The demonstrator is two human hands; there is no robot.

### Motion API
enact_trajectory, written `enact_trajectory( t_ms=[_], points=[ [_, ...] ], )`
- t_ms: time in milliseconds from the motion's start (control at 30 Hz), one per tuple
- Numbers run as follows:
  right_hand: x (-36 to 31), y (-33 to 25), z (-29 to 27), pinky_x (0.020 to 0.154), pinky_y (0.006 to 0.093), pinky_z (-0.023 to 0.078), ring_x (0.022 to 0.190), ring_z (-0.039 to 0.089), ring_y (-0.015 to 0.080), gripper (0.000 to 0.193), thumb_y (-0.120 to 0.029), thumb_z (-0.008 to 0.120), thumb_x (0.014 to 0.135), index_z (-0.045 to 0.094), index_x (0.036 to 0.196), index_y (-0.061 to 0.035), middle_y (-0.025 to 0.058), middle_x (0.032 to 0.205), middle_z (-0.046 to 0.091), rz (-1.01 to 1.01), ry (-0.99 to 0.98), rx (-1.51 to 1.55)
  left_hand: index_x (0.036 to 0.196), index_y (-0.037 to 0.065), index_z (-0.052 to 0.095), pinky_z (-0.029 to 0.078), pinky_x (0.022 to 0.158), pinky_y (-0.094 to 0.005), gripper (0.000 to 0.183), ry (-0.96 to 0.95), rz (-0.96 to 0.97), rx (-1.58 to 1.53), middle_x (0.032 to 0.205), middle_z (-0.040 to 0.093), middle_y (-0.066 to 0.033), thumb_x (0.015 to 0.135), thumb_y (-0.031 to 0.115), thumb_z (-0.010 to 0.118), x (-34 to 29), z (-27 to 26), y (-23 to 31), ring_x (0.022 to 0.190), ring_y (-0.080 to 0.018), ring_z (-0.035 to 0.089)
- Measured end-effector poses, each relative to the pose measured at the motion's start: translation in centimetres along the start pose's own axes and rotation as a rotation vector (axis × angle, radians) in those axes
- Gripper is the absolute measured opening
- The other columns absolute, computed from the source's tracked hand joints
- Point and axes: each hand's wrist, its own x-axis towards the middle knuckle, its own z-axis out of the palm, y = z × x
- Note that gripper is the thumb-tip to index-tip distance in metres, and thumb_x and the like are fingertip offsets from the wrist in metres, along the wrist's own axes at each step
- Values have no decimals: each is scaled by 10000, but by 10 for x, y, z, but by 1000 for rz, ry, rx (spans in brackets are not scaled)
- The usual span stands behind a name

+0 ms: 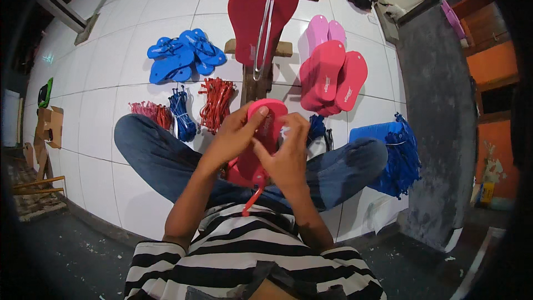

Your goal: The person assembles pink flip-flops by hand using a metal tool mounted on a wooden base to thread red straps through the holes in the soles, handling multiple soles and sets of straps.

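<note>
A pinkish-red flip-flop [270, 129] is held over my lap, its sole face up. My left hand [236, 138] is closed round its left edge, thumb pressed on the upper face. On the opposite edge my right hand [287, 153] has its fingers bent and its thumb lying across the sole; something small and whitish by these fingertips is too unclear to name. At the end nearer my body, a red strap [255, 199] hangs from the flip-flop toward my striped shirt. My palms and fingers hide much of the sole's middle.
Ahead stands a wooden stand [255, 86] bearing a red sole [261, 16] with a long metal pin. Blue flip-flops [186, 55] lie left, near red straps [217, 103] and blue straps [182, 114]. Red soles [327, 75] are stacked right, with more blue straps [401, 158] beside my knee.
</note>
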Motion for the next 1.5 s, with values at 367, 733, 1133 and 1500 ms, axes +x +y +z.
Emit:
enact_trajectory(
  t_ms=[367, 733, 1133, 1500],
  points=[
    [-1, 34, 24, 591, 432, 468, 724, 605, 340, 188, -165, 621, 855, 519, 783, -25, 152, 774, 586, -68, -533, -141, 1166, -2, 582, 465, 848, -330, 450, 14, 160, 138, 1011, 636, -132, 893, 354, 624, 21, -13, -61, 938, -229, 609],
    [-10, 65, 6, 676, 260, 512, 720, 635, 111, 368, -335, 488, 997, 627, 992, 6, 51, 855, 661, 697, -650, 862, 1015, -6, 638, 485, 638, -335, 395, -106, -64, 140, 745, 661, -111, 936, 376, 578, 6, -1, -41, 671, -145, 602],
    [4, 59, -13, 704, 282, 538, 763, 658, 172, 334, -307, 597, 937, 634, 1013, 16, 100, 892, 669, 1032, -724, 1229, 1102, 11, 522, 440, 662, -298, 393, -176, 125, -47, 783, 548, -89, 1021, 369, 378, -1, 13, -67, 704, -158, 530],
    [-16, 44, -51, 679, 241, 454, 749, 585, 110, 249, -244, 631, 921, 638, 978, -1, 34, 850, 624, 1040, -767, 1195, 1029, 14, 549, 501, 641, -241, 169, -495, -16, -410, 863, 604, -25, 959, 167, 560, -24, -1, -49, 743, -79, 587]
  ],
)
